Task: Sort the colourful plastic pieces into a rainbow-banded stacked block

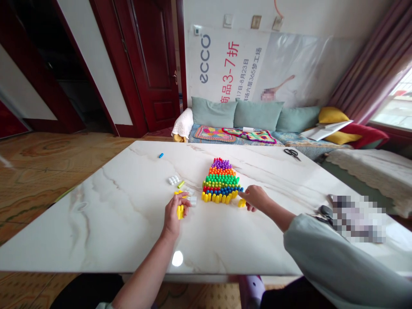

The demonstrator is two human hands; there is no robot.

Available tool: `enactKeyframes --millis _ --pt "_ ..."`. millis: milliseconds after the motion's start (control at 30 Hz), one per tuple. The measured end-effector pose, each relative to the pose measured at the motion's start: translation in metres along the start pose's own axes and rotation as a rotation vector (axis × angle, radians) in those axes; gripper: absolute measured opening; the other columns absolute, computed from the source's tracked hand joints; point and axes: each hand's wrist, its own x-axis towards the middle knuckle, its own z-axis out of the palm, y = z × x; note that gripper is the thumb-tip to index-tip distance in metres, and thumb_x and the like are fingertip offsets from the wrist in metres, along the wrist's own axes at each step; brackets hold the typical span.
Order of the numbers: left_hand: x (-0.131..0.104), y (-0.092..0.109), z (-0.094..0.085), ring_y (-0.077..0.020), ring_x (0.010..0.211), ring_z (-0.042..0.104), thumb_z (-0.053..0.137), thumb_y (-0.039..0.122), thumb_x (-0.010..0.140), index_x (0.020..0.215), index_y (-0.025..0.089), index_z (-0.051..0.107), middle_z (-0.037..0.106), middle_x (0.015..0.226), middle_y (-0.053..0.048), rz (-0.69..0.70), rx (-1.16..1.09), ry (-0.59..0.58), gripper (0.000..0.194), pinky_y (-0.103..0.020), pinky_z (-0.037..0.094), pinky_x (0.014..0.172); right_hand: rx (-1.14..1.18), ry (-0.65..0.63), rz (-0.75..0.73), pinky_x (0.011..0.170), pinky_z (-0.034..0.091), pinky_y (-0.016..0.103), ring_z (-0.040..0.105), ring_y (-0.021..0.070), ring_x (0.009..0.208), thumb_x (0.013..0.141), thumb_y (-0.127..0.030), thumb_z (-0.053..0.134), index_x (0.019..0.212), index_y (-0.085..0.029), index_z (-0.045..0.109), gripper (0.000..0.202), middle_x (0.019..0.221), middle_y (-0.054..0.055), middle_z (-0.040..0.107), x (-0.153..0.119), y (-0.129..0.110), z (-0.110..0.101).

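Small rounded, capsule-shaped plastic pieces [221,178] stand packed in coloured rows on the marble-patterned table [106,223]. Purple and orange are toward the back, then green, red and blue, with a yellow row [219,198] at the front. My left hand [174,214] is left of the block, its fingers curled round several yellow pieces [180,211]. My right hand [256,198] is at the right end of the front rows. Its fingers are pinched at a yellow piece [241,203], which they partly hide.
White pieces [173,180], a yellow-green piece [180,184] and a clear-looking item [192,200] lie near my left hand. A blue piece [161,155] lies farther back. Black-handled scissors [291,152] rest at the far right edge; a blurred-out item [358,219] lies nearer. A sofa [212,116] stands behind.
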Motion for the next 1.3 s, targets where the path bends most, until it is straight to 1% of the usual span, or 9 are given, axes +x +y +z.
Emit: enactKeyframes --millis 133,300,433,533,733,933,1067,1200,1300 --pt "0.0 0.001 0.001 -0.0082 0.047 0.045 0.044 0.057 0.091 0.105 0.011 0.062 0.062 0.068 -0.003 -0.015 -0.02 0.008 0.051 -0.02 0.031 0.044 -0.065 0.066 -0.005 0.047 0.044 0.02 0.06 0.0113 0.044 0.085 -0.035 0.049 0.064 -0.015 0.065 0.033 0.054 0.004 0.067 -0.007 0.001 -0.015" --pt "-0.001 0.002 0.001 -0.0079 0.047 0.045 0.046 0.058 0.09 0.104 0.012 0.062 0.062 0.068 -0.002 -0.011 -0.021 0.003 0.051 -0.02 0.031 0.045 -0.256 -0.094 -0.074 0.052 0.041 0.021 0.063 0.0139 0.062 0.077 -0.029 0.055 0.056 -0.019 0.069 0.028 0.061 0.003 0.069 -0.015 0.005 -0.025" --pt "-0.001 0.001 0.001 -0.0077 0.046 0.044 0.045 0.057 0.09 0.103 0.012 0.063 0.061 0.067 -0.001 -0.003 -0.012 -0.007 0.05 -0.02 0.031 0.045 -0.261 -0.179 -0.13 0.055 0.042 0.022 0.063 0.0149 0.065 0.071 -0.027 0.062 0.071 -0.019 0.076 0.017 0.065 0.003 0.069 -0.016 0.003 -0.018" --pt "-0.001 0.0 0.001 -0.0077 0.046 0.044 0.044 0.057 0.091 0.103 0.012 0.062 0.061 0.068 -0.001 0.006 0.003 -0.014 0.051 -0.02 0.031 0.045 -0.181 -0.192 -0.166 0.059 0.045 0.022 0.063 0.014 0.064 0.073 -0.022 0.06 0.083 -0.018 0.077 0.021 0.067 0.003 0.07 -0.016 0.001 -0.01" --pt "-0.001 0.0 0.001 -0.0084 0.048 0.045 0.041 0.058 0.092 0.104 0.012 0.063 0.061 0.07 -0.003 0.002 0.031 -0.028 0.053 -0.021 0.032 0.046 -0.168 -0.127 -0.296 0.074 0.048 0.023 0.067 0.015 0.077 0.075 -0.018 0.058 0.082 -0.021 0.077 0.02 0.081 0.001 0.074 -0.013 -0.003 -0.004" --pt "-0.003 0.001 0.002 -0.0097 0.052 0.047 0.037 0.06 0.092 0.108 0.013 0.062 0.063 0.074 -0.005 -0.005 0.033 -0.089 0.056 -0.02 0.034 0.046 -0.25 -0.086 -0.247 0.065 0.048 0.025 0.066 0.0182 0.072 0.074 -0.019 0.061 0.073 -0.019 0.074 0.013 0.074 0.004 0.072 -0.02 -0.018 0.0" --pt "-0.005 0.004 0.004 -0.0119 0.057 0.053 0.033 0.069 0.089 0.117 0.014 0.059 0.066 0.088 -0.01 -0.037 0.011 -0.134 0.067 -0.02 0.035 0.045 -0.122 -0.041 -0.466 0.067 0.047 0.022 0.065 0.0138 0.074 0.078 -0.016 0.058 0.091 -0.02 0.073 0.02 0.09 0.003 0.072 -0.036 -0.053 0.023" --pt "-0.01 0.005 0.006 -0.0116 0.051 0.054 0.03 0.075 0.086 0.13 0.018 0.051 0.066 0.099 -0.011 -0.092 -0.002 -0.135 0.075 -0.02 0.031 0.04 -0.033 0.026 -0.89 0.076 0.048 0.024 0.064 0.0147 0.091 0.077 -0.009 0.055 0.121 -0.021 0.06 0.046 0.121 0.007 0.062 -0.053 -0.095 0.053" --pt "-0.011 0.005 0.005 -0.0144 0.058 0.058 0.03 0.075 0.086 0.131 0.018 0.05 0.067 0.094 -0.01 -0.103 0.017 -0.128 0.076 -0.023 0.04 0.047 -0.095 0.003 -1.056 0.081 0.047 0.027 0.061 0.0182 0.104 0.082 -0.013 0.053 0.125 -0.022 0.055 0.044 0.128 0.008 0.057 -0.06 -0.113 0.071"
